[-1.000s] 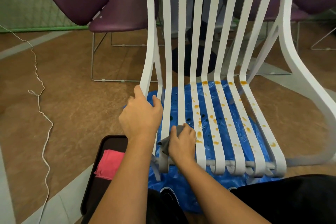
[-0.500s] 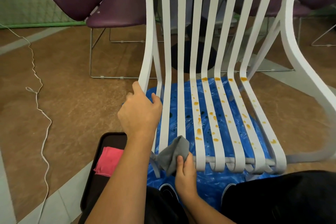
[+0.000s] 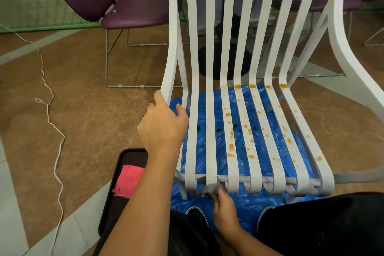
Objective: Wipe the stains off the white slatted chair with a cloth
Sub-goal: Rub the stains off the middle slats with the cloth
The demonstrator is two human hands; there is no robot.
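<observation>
The white slatted chair (image 3: 209, 110) stands over blue sheeting (image 3: 245, 201), orange stains (image 3: 231, 147) dotting its right slats. The left hand (image 3: 162, 129) is closed round the left edge slat; the right hand (image 3: 225, 207) pinches the grey cloth (image 3: 204, 190) at the near slat ends — bunched there, it risks snagging between slats or smearing.

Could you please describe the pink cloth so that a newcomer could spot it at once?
Find the white slatted chair; a dark tray lies on the floor left of its front edge. The pink cloth lies folded in it, unlike the grey cloth in the right hand.
</observation>
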